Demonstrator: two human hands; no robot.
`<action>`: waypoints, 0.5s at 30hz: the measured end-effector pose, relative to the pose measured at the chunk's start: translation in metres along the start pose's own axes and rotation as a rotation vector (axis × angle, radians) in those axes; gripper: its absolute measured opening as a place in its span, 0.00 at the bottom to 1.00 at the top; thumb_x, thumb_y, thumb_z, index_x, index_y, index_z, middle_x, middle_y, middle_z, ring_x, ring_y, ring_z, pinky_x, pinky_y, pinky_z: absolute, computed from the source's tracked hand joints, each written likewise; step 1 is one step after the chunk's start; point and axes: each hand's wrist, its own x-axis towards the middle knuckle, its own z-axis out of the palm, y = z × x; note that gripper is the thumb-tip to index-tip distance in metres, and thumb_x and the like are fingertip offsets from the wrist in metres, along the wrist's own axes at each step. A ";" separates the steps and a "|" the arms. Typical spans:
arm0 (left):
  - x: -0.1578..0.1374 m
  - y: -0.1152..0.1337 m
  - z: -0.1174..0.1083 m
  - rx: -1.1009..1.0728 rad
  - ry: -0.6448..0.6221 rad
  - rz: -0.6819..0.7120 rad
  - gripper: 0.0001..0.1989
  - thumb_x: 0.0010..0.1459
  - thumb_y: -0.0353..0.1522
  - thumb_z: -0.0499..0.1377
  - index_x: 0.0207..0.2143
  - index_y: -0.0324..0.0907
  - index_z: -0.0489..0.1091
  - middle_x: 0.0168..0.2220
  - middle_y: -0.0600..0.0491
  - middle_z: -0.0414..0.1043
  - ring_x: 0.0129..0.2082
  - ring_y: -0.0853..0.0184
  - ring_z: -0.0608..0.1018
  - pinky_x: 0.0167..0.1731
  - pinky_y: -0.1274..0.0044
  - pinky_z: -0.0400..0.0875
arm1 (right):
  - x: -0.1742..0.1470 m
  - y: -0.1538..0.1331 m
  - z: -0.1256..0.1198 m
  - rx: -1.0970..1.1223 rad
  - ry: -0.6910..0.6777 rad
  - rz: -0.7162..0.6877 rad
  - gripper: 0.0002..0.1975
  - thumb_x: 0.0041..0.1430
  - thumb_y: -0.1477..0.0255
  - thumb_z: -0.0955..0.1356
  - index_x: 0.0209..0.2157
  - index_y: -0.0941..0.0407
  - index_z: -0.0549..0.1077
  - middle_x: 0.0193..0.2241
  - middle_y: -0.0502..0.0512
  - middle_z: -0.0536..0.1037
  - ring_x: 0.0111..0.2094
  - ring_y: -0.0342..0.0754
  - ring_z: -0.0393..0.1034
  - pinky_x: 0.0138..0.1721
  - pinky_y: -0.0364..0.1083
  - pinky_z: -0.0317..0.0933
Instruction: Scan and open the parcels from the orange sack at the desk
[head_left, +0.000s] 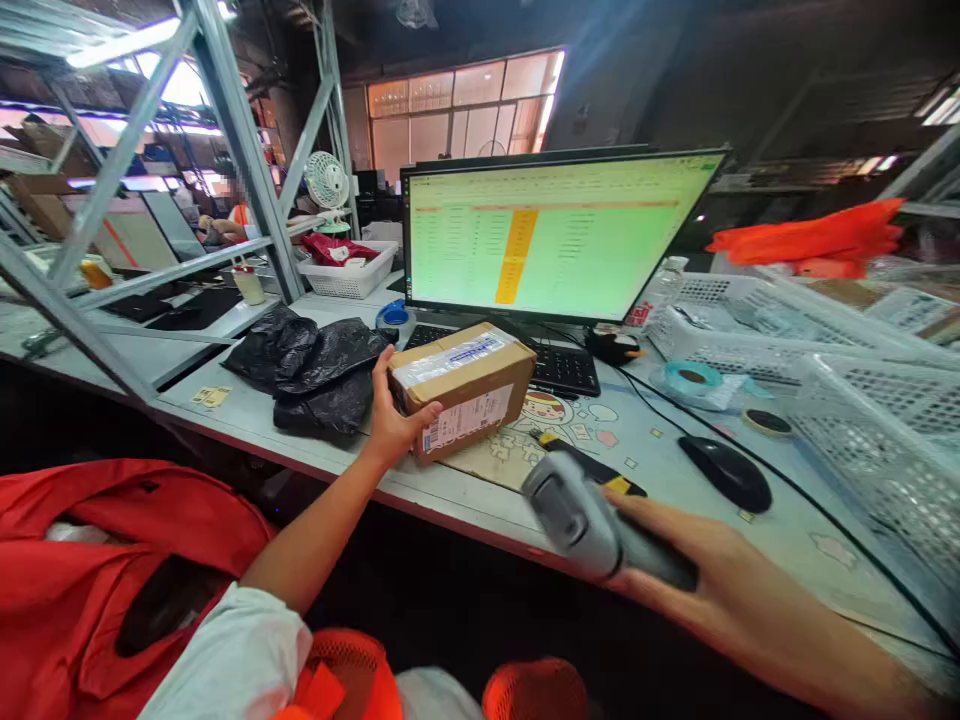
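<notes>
My left hand grips the left end of a brown cardboard box, thumb on its front side and fingers at the top edge. Clear tape runs along the top, and a white printed label covers much of the front. The box stands tilted at the desk's front edge, before the keyboard. In my right hand is a grey barcode scanner, slightly blurred, its head toward the box. Beneath the scanner lies a black and yellow box cutter. Black plastic bags lie left of the box.
A monitor with a lit table stands behind the box. Right of it are a mouse, its cable, tape rolls and white plastic baskets. A metal frame rises at left; a red bag sits below.
</notes>
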 end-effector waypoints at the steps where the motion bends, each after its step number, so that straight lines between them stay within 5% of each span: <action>1: -0.005 -0.005 0.011 -0.052 -0.025 -0.025 0.58 0.52 0.57 0.70 0.73 0.49 0.42 0.68 0.40 0.57 0.70 0.48 0.65 0.70 0.56 0.60 | -0.004 -0.019 0.001 0.007 -0.087 -0.011 0.36 0.61 0.51 0.71 0.67 0.51 0.70 0.61 0.61 0.76 0.58 0.65 0.74 0.61 0.61 0.69; 4: -0.016 -0.017 0.030 -0.142 -0.111 -0.079 0.60 0.48 0.54 0.74 0.72 0.48 0.45 0.66 0.40 0.59 0.68 0.48 0.66 0.70 0.56 0.59 | -0.004 -0.060 0.007 -0.008 -0.232 -0.025 0.32 0.58 0.54 0.75 0.62 0.52 0.75 0.58 0.63 0.78 0.56 0.65 0.75 0.57 0.61 0.72; 7: -0.017 -0.022 0.030 -0.135 -0.176 -0.067 0.62 0.46 0.58 0.73 0.72 0.49 0.43 0.67 0.40 0.58 0.68 0.48 0.67 0.69 0.57 0.61 | 0.003 -0.068 0.012 0.004 -0.256 -0.030 0.28 0.57 0.56 0.75 0.56 0.52 0.79 0.54 0.62 0.81 0.52 0.65 0.78 0.53 0.60 0.74; 11: -0.013 0.000 0.007 0.081 -0.135 0.168 0.59 0.43 0.62 0.72 0.69 0.48 0.53 0.70 0.37 0.52 0.72 0.42 0.58 0.70 0.49 0.54 | 0.010 -0.036 0.006 0.057 -0.134 0.008 0.27 0.60 0.55 0.72 0.56 0.53 0.78 0.52 0.61 0.81 0.50 0.62 0.78 0.52 0.56 0.73; 15: -0.018 0.055 -0.015 0.172 -0.052 0.527 0.31 0.54 0.49 0.73 0.53 0.45 0.67 0.60 0.42 0.66 0.66 0.49 0.67 0.65 0.52 0.64 | 0.026 0.021 -0.008 -0.049 0.149 0.180 0.26 0.62 0.56 0.67 0.55 0.59 0.77 0.51 0.65 0.81 0.51 0.63 0.77 0.55 0.54 0.68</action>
